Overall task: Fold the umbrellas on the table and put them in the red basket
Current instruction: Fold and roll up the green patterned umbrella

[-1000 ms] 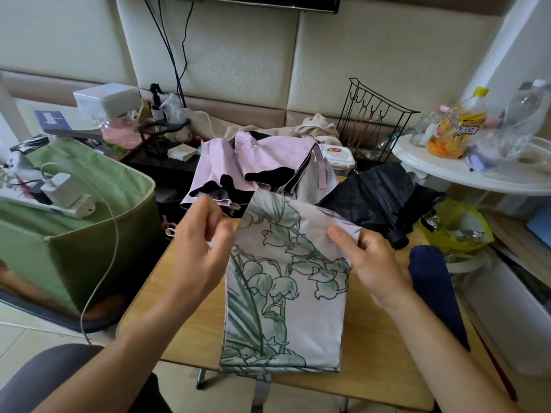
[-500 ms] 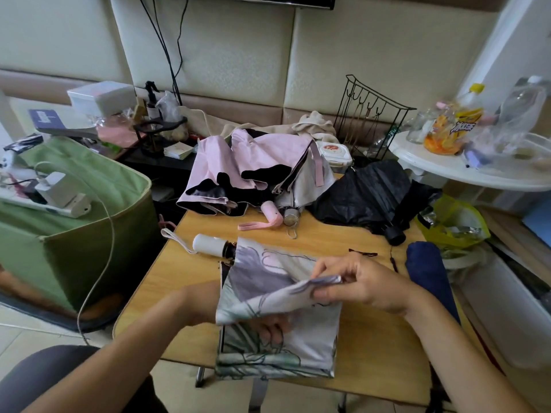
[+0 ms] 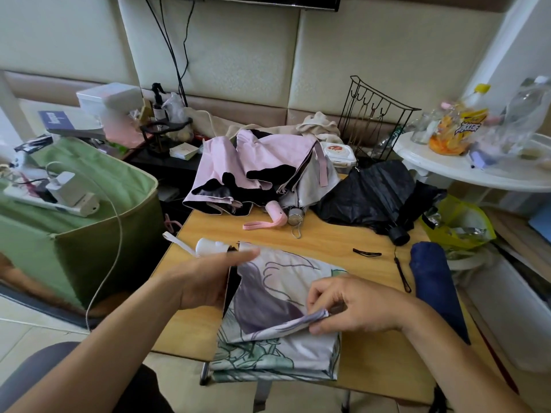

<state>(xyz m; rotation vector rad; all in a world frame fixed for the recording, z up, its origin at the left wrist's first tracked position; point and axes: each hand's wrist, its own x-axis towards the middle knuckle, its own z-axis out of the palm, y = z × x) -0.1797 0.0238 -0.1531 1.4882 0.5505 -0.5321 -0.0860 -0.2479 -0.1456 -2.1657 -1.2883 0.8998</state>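
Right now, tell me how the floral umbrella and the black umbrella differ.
The floral umbrella lies at the near edge, canopy flattened in pleats; the black umbrella sits crumpled at the far right. The floral one has a white handle, the black one a black handle. The left hand and right hand hold the floral one; the black one lies untouched. Both rest on the wooden table.
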